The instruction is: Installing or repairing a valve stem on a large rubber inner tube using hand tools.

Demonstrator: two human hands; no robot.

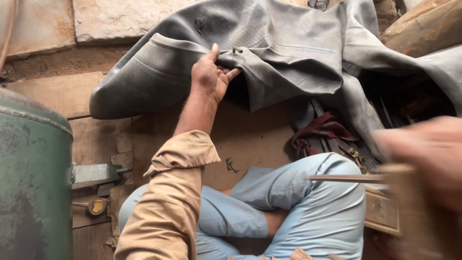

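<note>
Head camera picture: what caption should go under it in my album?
Left hand grips a grey rubber inner tube; blurred right hand holds a thin tool.

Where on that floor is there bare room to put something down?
Bare floor lies between the grey rubber tube and the knees, and planks beside the green tank. It is crowded around the red cloth and scissors.

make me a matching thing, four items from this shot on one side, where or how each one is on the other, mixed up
Things:
1. left hand
2. right hand
3. green tank
4. dark red cloth

Places or states:
A. at the left edge, upright beside the planks
B. gripping a fold of the grey rubber tube
C. blurred at the right edge, close to the camera, with a thin metal blade
D. bunched on the floor under the tube, by the scissors

Pairs: 1-B, 2-C, 3-A, 4-D
</note>
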